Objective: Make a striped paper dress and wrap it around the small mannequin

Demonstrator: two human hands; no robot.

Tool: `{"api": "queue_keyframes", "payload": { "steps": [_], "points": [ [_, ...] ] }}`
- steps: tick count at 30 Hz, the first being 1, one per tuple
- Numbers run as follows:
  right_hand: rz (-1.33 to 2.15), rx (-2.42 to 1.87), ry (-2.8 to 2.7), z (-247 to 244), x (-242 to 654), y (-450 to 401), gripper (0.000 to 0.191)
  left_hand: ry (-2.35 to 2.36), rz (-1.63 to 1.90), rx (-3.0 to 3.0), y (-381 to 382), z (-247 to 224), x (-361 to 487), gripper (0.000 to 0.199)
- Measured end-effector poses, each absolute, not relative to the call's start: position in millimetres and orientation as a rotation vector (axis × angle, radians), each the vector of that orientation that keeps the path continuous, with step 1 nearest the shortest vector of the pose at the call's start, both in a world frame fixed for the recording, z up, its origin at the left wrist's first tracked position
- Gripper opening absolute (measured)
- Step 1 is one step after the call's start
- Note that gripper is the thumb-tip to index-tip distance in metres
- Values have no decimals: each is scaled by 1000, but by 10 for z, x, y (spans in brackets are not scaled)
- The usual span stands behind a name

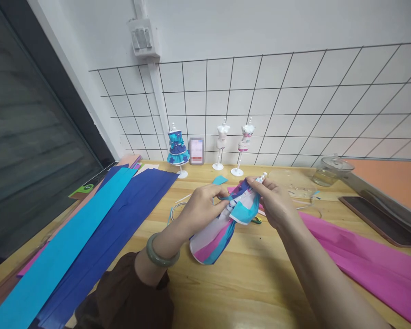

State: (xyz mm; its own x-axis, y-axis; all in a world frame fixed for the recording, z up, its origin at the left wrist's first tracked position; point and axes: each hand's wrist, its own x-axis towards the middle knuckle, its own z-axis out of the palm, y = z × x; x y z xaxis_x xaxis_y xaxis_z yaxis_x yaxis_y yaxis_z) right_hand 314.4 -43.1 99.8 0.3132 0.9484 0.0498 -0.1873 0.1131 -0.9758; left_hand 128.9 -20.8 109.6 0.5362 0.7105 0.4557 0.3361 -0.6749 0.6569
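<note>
Between my hands a miniature dress form lies tilted, its white neck knob pointing to the upper right. It wears a paper dress [214, 242] with white, pink, light blue and dark blue panels. My right hand [272, 196] is closed around the top of the form, thumb and fingers at the neck end. At the waist, my left hand [208, 203] pinches a small blue strip against the dress. My fingers partly cover the bodice. A scrap of teal paper [220, 180] lies on the table just beyond my hands.
Dark blue [123, 219] and light blue paper strips [65, 237] lie left; pink paper [363, 260] lies right. Behind stand a dressed blue mannequin [178, 148], two white mannequins [222, 137] and a phone [196, 151]. A glass bowl [330, 171] and dark phone [380, 219] sit right.
</note>
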Motion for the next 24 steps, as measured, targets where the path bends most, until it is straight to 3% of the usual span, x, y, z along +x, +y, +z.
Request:
{"api": "queue_keyframes", "payload": {
  "steps": [12,24],
  "points": [
    [887,-1133,-817,932,3136,-389,32,877,979,3155,-294,856,1428,25],
    [881,-1109,-786,941,3071,-404,30,953,1128,2969,-345,867,1485,20]
  ]
}}
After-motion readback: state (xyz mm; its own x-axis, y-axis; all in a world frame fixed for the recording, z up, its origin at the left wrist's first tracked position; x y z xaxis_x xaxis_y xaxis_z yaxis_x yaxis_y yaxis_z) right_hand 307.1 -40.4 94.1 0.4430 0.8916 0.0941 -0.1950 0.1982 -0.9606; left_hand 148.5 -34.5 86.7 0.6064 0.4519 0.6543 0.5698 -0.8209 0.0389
